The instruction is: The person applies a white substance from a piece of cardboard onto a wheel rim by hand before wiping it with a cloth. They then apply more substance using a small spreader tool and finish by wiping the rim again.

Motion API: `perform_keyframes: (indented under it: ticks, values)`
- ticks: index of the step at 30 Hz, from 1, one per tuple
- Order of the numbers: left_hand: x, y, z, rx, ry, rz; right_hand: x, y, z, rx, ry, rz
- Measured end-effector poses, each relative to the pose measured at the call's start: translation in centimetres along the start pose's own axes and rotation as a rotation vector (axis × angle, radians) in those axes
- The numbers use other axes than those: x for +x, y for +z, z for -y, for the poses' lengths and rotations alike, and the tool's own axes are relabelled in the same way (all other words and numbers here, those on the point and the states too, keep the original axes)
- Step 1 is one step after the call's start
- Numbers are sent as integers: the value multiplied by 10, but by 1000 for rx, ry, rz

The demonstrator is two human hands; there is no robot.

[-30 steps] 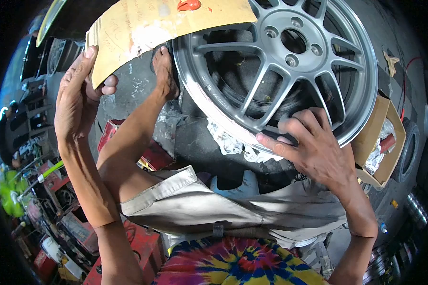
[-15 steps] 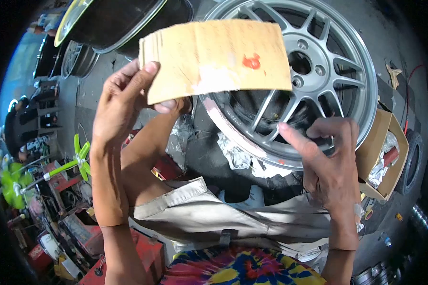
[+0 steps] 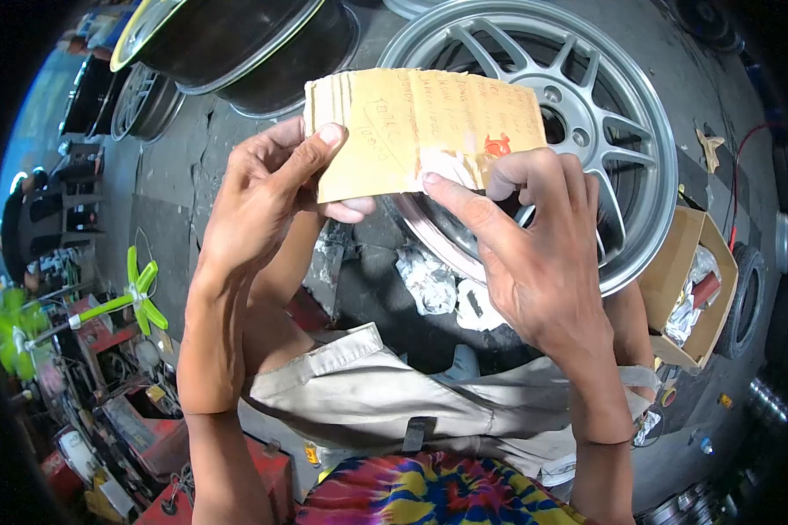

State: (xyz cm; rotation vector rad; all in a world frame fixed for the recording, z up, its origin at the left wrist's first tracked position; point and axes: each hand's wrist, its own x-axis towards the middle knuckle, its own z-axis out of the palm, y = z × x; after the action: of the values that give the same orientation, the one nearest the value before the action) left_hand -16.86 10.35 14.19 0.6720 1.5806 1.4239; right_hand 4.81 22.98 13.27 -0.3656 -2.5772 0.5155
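My left hand [image 3: 267, 192] pinches the left end of a piece of cardboard [image 3: 385, 122], thumb on top and fingers underneath. Handwriting runs across its face, along with a red dab of paste [image 3: 497, 144] and a glossy pale smear [image 3: 451, 166]. At the lower edge of that smear is the stretched-out index fingertip of my right hand [image 3: 543, 249]; the other fingers are bent and hold nothing visible. Behind the cardboard rests a silver alloy wheel [image 3: 622, 140], its left part hidden by the cardboard and my right hand.
Dark wheels with yellow edging [image 3: 228, 52] stand at upper left. Crumpled paper [image 3: 427, 280] lies below the silver wheel. To the right are an open cardboard box [image 3: 674, 254] with wrapped items and a tire [image 3: 744, 302]. A green fan [image 3: 136, 293] and red tools crowd the left.
My right hand has moved up and left from the wheel's lower edge to the pale smear. The cardboard has shifted right and slightly down, and its writing reads more clearly.
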Motion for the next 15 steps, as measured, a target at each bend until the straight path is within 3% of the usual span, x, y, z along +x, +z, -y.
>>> perform_keyframes:
  ticks: [4, 6, 7, 9, 10, 15]
  values:
    - [1, -2, 1, 28, -14, -12, -15, 0, -5, 63, 49, 83]
    - [2, -9, 0, 75, -1, -39, -29, -2, -7, 326, 250, 75]
    - [1, -7, -1, 105, -2, -77, -38, -5, -7, 324, 256, 79]
    - [3, -9, -2, 111, 12, -154, -61, -8, -12, 651, 630, 174]
    - [4, -8, -5, 136, -2, -171, -70, 1, -19, 586, 528, 195]
    - [6, -15, -4, 206, -12, -192, -75, 27, -14, 411, 481, 251]
